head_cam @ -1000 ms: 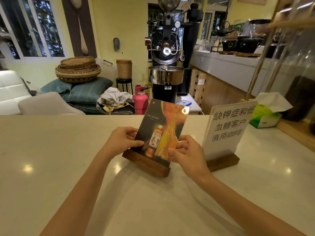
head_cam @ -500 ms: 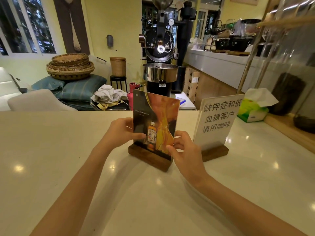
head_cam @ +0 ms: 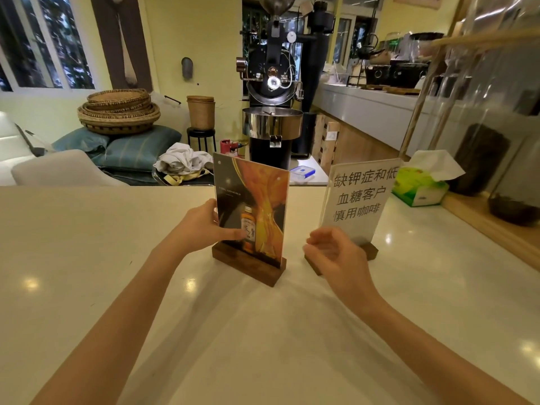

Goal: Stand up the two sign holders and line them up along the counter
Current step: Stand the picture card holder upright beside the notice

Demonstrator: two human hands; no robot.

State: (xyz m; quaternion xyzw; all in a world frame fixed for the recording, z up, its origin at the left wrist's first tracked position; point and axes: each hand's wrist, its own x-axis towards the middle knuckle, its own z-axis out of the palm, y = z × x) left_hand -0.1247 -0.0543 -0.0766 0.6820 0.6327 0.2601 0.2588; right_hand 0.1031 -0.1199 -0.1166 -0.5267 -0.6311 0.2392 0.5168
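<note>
Currently your left hand [head_cam: 204, 226] is pinching the top-heavy poster sign holder [head_cam: 251, 213]; right hand [head_cam: 336, 254] is hovering open; grip its wooden base.

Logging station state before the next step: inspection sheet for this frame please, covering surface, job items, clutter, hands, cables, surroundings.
Surface: pale glossy counter, ceiling lights reflected, no spills seen.
Job's things: bottle-poster sign holder upright in its wooden base; white text sign holder upright to its right, its base partly hidden by the right hand. Bases are apart and angled differently.
Clutter: green tissue box at the counter's far right.
Grippers: left hand grips the poster's left edge; right hand open, holding nothing.
Cables: nothing seen.
Surroundings: coffee roaster, stacked woven baskets on cushions, glass jars at right.
</note>
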